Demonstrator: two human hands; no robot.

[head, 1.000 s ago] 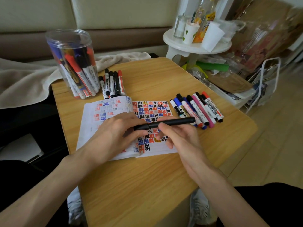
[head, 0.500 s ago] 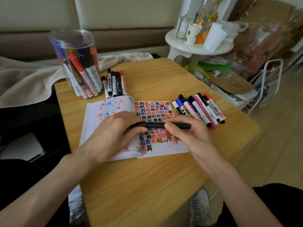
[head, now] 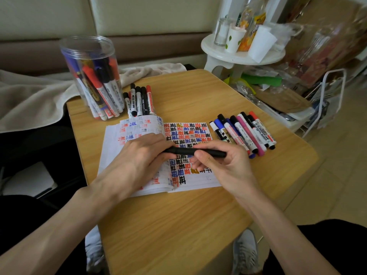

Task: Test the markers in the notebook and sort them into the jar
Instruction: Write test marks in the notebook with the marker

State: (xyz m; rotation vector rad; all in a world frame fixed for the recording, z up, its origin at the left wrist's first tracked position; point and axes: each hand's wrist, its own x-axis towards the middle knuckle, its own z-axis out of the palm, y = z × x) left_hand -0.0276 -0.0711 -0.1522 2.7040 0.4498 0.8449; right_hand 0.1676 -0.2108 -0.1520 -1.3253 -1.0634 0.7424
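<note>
Here, a black marker (head: 198, 151) is held flat and sideways, just above the open notebook (head: 186, 133). Its left end is gripped by the left hand (head: 139, 157), with the fingers curled round it and the back of the hand turned up. Its right part is pinched by the right hand (head: 226, 167), between the thumb and the bent fingers. Whether the cap is on or off cannot be told.

Both forearms are stretched in from the bottom corners and are angled toward each other.

The notebook is laid open on the wooden table (head: 178, 225), and its right page is filled with red, blue and black marks. A row of markers (head: 244, 132) is laid just right of the notebook. The clear jar (head: 91, 76), filled with markers, is stood at the far left corner of the table. A small bunch of markers (head: 140, 102) is laid just beside it.
</note>
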